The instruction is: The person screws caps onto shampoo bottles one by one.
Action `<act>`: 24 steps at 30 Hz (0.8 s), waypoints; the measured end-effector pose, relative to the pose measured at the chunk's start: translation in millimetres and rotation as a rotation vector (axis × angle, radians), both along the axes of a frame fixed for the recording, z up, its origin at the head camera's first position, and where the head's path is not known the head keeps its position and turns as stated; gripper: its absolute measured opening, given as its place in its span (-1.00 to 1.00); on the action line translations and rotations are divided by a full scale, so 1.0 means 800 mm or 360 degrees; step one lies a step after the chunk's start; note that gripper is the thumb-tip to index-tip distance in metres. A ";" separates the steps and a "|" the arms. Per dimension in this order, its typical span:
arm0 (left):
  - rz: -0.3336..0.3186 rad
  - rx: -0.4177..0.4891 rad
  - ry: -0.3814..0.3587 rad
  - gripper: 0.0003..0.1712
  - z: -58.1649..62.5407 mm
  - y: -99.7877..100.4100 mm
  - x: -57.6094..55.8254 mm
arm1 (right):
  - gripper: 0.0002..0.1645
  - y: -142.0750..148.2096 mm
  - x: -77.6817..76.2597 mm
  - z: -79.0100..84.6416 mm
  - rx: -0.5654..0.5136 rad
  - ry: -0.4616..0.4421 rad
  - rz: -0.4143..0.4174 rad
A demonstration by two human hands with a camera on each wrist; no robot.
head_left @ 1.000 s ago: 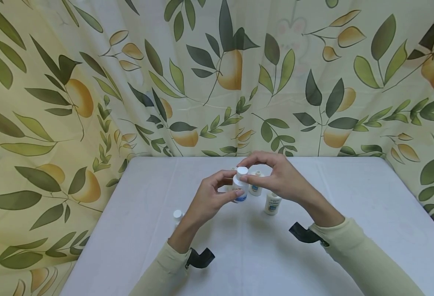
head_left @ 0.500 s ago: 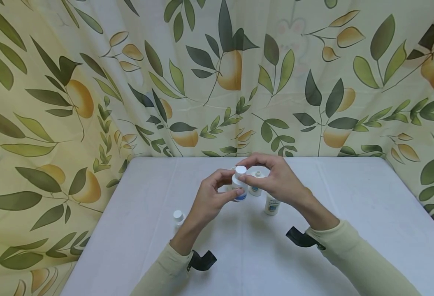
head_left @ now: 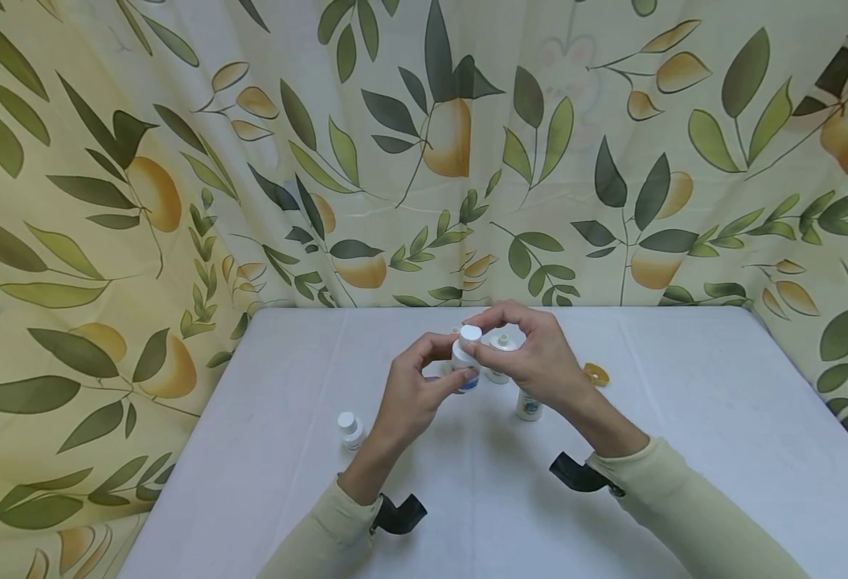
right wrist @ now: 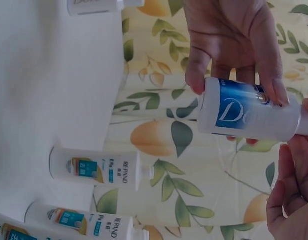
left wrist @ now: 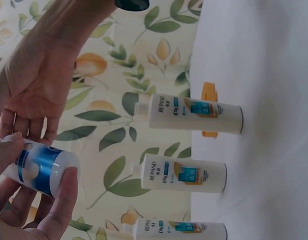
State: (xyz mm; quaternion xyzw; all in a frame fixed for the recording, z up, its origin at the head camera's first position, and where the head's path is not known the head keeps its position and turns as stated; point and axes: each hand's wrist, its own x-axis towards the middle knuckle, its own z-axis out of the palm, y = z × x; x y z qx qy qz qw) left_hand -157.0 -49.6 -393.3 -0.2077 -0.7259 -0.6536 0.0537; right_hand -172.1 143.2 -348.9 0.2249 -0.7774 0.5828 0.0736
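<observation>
My left hand (head_left: pixel 411 384) holds a small white bottle (right wrist: pixel 236 110) with a blue "Dove" label, thumb on one side and fingers on the other. It is upright, raised above the table. Its white cap (head_left: pixel 470 331) is between the thumb and fingers of my right hand (head_left: pixel 539 354), which reaches in from the right. Below and behind stand three white "REPAND" bottles, seen in the left wrist view: one upper bottle (left wrist: pixel 194 113), one middle bottle (left wrist: pixel 185 174) and one lower bottle (left wrist: pixel 181 230) cut by the frame. Narrow bare necks top them.
A second white-capped bottle (head_left: pixel 351 434) stands on the white-covered table (head_left: pixel 250 482), left of my left forearm. A yellow-orange ring (head_left: pixel 596 374) lies behind my right wrist. A leaf-and-fruit patterned curtain (head_left: pixel 366 161) hangs past the far table edge.
My right hand has turned a little at the cap and its wrist has shifted left, uncovering the yellow-orange ring. My left forearm has moved slightly right, showing more of the bottle at left.
</observation>
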 end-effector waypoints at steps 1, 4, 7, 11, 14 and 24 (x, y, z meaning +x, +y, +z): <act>0.0017 -0.0005 0.0006 -0.55 0.000 0.000 0.001 | -0.77 0.000 0.000 -0.001 0.0000 0.0004 -0.0006; 0.0043 -0.0029 0.0030 -0.54 0.000 0.000 0.001 | -0.76 -0.001 -0.002 -0.003 0.0011 0.0007 -0.0005; 0.0029 -0.0057 0.0036 -0.51 0.000 -0.001 -0.001 | -0.75 -0.001 -0.004 -0.004 0.0016 -0.0010 0.0029; -0.0023 -0.0041 0.0016 -0.47 -0.001 -0.005 -0.005 | -0.75 0.000 -0.006 -0.006 0.0014 -0.0043 0.0109; -0.0044 -0.0024 0.0007 -0.46 -0.002 -0.008 -0.007 | -0.75 0.001 -0.008 -0.006 0.0051 -0.0030 0.0150; -0.0038 -0.0072 -0.0020 -0.48 -0.003 -0.011 -0.007 | -0.72 0.005 -0.010 -0.006 0.0148 -0.0046 0.0227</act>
